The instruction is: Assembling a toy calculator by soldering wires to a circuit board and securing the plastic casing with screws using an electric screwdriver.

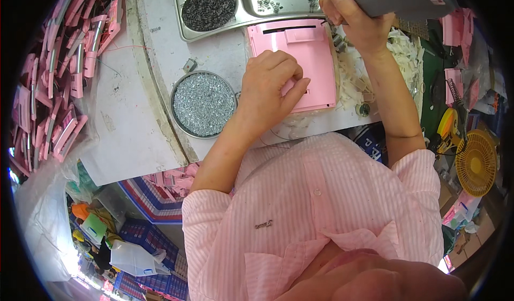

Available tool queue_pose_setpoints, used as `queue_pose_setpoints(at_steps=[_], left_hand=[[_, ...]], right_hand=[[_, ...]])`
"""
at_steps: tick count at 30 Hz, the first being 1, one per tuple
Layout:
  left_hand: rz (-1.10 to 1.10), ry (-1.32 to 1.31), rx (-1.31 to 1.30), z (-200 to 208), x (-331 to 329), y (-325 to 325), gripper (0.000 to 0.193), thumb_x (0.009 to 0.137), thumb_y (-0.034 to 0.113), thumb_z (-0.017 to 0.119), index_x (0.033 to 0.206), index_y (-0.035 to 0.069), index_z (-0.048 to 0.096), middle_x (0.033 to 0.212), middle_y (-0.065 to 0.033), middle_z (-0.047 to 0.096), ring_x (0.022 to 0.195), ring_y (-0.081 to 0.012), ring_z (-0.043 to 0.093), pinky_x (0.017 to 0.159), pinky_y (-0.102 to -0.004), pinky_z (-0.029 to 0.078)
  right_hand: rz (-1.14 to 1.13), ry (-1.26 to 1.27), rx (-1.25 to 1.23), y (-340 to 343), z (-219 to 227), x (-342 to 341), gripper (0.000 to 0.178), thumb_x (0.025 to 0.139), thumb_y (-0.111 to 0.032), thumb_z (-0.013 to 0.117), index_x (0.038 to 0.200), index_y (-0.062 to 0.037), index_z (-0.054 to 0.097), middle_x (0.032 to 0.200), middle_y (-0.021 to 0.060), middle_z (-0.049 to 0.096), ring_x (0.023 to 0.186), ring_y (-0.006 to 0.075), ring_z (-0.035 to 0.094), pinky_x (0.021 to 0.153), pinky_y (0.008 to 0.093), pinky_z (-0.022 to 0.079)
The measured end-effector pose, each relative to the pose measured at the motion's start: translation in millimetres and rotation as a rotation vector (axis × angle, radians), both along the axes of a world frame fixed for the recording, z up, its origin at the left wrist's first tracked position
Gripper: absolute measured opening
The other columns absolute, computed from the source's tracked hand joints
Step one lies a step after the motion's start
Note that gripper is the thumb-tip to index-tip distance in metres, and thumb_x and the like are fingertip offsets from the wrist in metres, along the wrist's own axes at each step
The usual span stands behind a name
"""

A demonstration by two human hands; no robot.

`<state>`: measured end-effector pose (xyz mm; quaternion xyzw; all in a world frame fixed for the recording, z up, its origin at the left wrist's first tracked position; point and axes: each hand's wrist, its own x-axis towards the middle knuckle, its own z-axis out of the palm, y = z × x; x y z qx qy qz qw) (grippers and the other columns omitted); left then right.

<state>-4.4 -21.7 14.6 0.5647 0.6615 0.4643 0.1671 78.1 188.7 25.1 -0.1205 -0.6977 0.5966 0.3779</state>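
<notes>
A pink plastic casing (316,60) lies on the worktable in front of me, with a dark slot along its far edge. My left hand (272,84) rests on its left side, fingers curled down against it and thumb toward the middle. Whether a small part sits under those fingers is hidden. At the far right of the casing, my right hand (360,17) is wrapped around a dark grey power screwdriver (399,0). The top edge of the picture cuts off part of this tool, and its tip is not visible.
Left of my left forearm stands a round dish (203,104) full of small silvery metal pieces, a small metal block (189,64) beside it. Beyond lies a steel tray (251,18) with dark small parts. Pink parts (59,71) pile up far left; white scraps (404,55) lie right.
</notes>
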Motion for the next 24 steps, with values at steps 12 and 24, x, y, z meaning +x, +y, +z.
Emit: queue_pose_setpoints(at_steps=[12,24], left_hand=[[0.204,0.049,0.166,0,4,-17,0.02,0.077,0.006,0.078,0.092,0.01,0.068,0.09,-0.0008,0.068,0.084,-0.0217,0.063,0.081,-0.0366,0.042],[0.562,0.297,-0.038,12,-23,-67,0.023,0.072,0.019,0.084,0.091,0.013,0.072,0.097,-0.0012,0.064,0.092,-0.0235,0.06,0.087,-0.0414,0.038]], right_hand=[[0.633,0.146,-0.184,-67,80,7,0.028,0.097,-0.03,0.069,0.111,-0.0159,0.049,0.061,-0.0037,0.048,0.052,0.0106,0.046,0.055,0.0297,0.041],[0.628,0.211,-0.109,-73,53,-45,0.021,0.098,-0.018,0.059,0.117,-0.013,0.052,0.062,-0.0017,0.045,0.054,0.0131,0.041,0.056,0.0339,0.039]])
